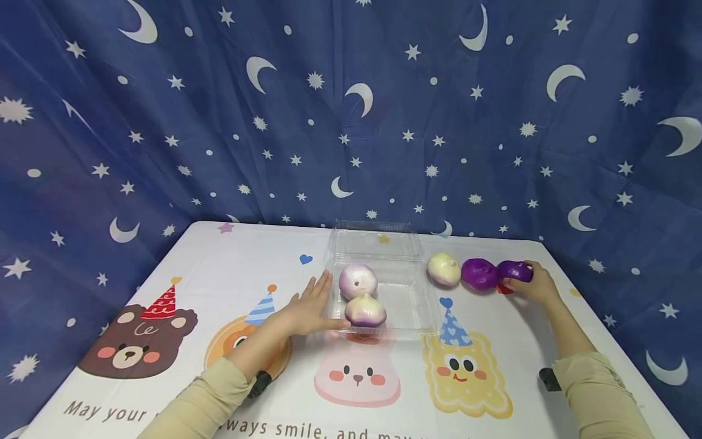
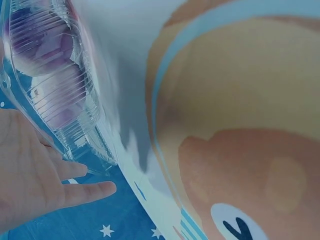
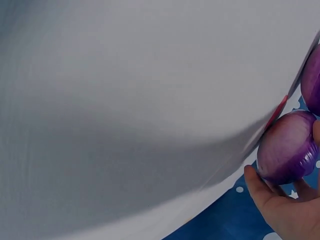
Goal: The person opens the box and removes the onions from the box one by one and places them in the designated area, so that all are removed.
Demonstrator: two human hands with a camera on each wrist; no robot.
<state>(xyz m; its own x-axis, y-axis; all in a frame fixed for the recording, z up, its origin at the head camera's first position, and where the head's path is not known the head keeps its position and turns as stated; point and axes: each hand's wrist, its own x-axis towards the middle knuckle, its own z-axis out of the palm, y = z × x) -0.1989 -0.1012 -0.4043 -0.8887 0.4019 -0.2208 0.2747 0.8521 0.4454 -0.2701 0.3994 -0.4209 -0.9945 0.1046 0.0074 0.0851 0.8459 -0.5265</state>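
Note:
A clear plastic clamshell box [image 1: 404, 305] lies with its lid [image 1: 362, 241] folded back. Two pale onions with purple tints, a rear one [image 1: 358, 280] and a front one [image 1: 365, 312], sit in its left half. My left hand [image 1: 307, 310] rests against the box's left side, fingers extended and thumb along the front edge. Right of the box stand a whitish onion [image 1: 443, 270], a purple onion [image 1: 479, 274] and a dark purple onion [image 1: 513, 271] in a row. My right hand [image 1: 538, 285] grips the dark purple onion between thumb and fingers, also seen in the right wrist view.
A white tablecloth [image 1: 263, 250] with cartoon prints covers the table. Behind it hangs a blue curtain [image 1: 307, 158] with moons and stars. Black wrist-worn pieces show at the left wrist [image 1: 260, 384] and the right wrist [image 1: 549, 379].

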